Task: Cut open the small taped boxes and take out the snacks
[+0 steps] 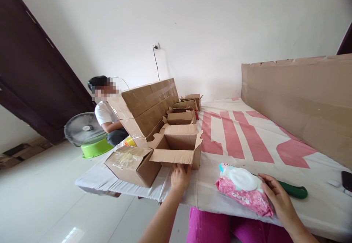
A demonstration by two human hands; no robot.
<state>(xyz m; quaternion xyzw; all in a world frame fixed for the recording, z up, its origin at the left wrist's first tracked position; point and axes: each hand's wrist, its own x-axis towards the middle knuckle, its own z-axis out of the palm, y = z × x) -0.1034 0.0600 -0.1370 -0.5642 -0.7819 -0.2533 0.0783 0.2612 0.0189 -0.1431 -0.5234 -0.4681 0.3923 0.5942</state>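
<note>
At the table's front edge an open cardboard box (178, 140) stands with its flaps spread. My left hand (180, 177) is at its near side, fingers bent against the box under the front flap; the fingertips are partly hidden. My right hand (277, 195) grips the right end of a pink pack of wet wipes (242, 189) with a white lid. Behind that hand lies a tool with a dark green handle (294, 190); its other end is hidden by the pack. A taped, closed cardboard box (132, 164) sits left of the open one.
More open boxes (180, 116) line up toward the wall, beside a tall stack of taped cartons (148, 107). A large cardboard panel (297, 100) stands at the right. Beyond the table a person (106, 111) sits near a fan (85, 127) and a green basin (96, 148).
</note>
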